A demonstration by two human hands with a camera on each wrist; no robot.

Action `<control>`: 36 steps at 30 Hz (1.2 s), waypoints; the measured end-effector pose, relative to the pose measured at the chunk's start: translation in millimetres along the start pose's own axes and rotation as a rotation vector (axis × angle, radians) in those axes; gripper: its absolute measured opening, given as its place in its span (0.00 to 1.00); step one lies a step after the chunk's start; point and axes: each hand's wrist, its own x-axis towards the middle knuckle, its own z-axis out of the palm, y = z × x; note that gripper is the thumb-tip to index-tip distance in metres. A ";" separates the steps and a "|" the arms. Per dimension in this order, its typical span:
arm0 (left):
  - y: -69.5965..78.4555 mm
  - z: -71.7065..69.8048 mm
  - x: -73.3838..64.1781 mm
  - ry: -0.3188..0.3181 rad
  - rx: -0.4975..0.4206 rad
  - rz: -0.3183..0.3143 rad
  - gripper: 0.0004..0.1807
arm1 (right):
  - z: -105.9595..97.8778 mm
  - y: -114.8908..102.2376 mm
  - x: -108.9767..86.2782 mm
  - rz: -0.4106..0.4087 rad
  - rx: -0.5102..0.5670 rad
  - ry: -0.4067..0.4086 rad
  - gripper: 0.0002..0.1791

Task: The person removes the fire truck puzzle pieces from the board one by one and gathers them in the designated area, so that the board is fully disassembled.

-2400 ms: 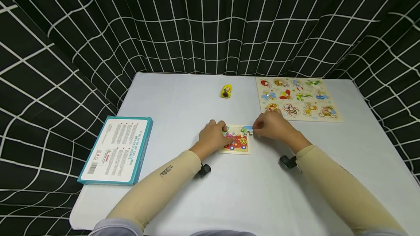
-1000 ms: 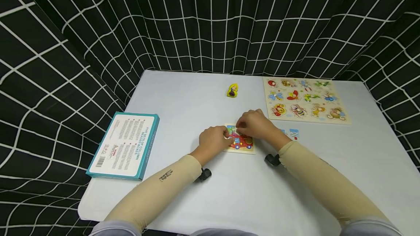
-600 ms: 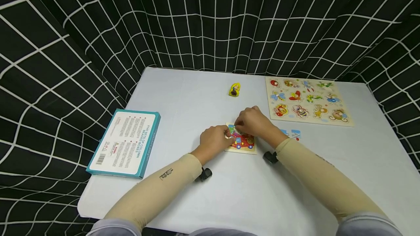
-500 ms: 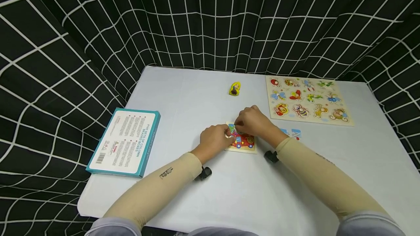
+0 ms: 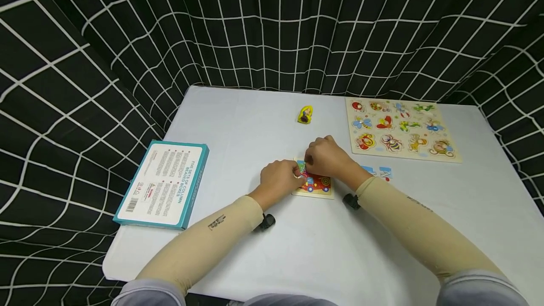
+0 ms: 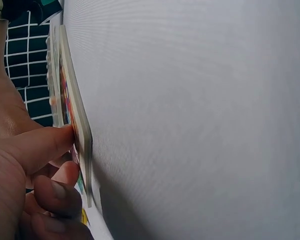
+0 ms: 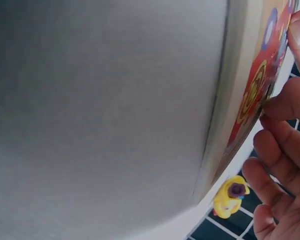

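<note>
A small wooden jigsaw puzzle [image 5: 314, 187] with a red car picture lies on the white table between both hands. My left hand [image 5: 278, 179] holds it at its left side; the thumb [image 6: 52, 142] rests on the picture face, with curled fingers close beside it in the left wrist view. Over the puzzle's upper right part, my right hand [image 5: 328, 157] pinches a small puzzle piece between thumb and forefinger. That piece is mostly hidden behind the fingers. In the right wrist view, the pinching fingertips [image 7: 272, 107] meet right at the puzzle's surface.
Loose blue puzzle pieces [image 5: 385, 173] lie right of the right wrist. A wooden insect peg board [image 5: 405, 155] sits at the back right, a yellow figure [image 5: 305, 114] at the back middle. A teal-edged box [image 5: 159, 185] lies on the left. Black gridded curtain surrounds the table [image 5: 238, 122].
My right hand has moved from the puzzle's right edge left over its upper part, bringing a blue-and-green piece. Loose pieces behind it came into view. My left hand stays at the puzzle.
</note>
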 end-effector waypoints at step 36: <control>6.3 9.6 7.4 -0.060 -0.022 0.111 0.08 | -14.1 79.2 -76.1 0.253 0.292 -0.060 0.04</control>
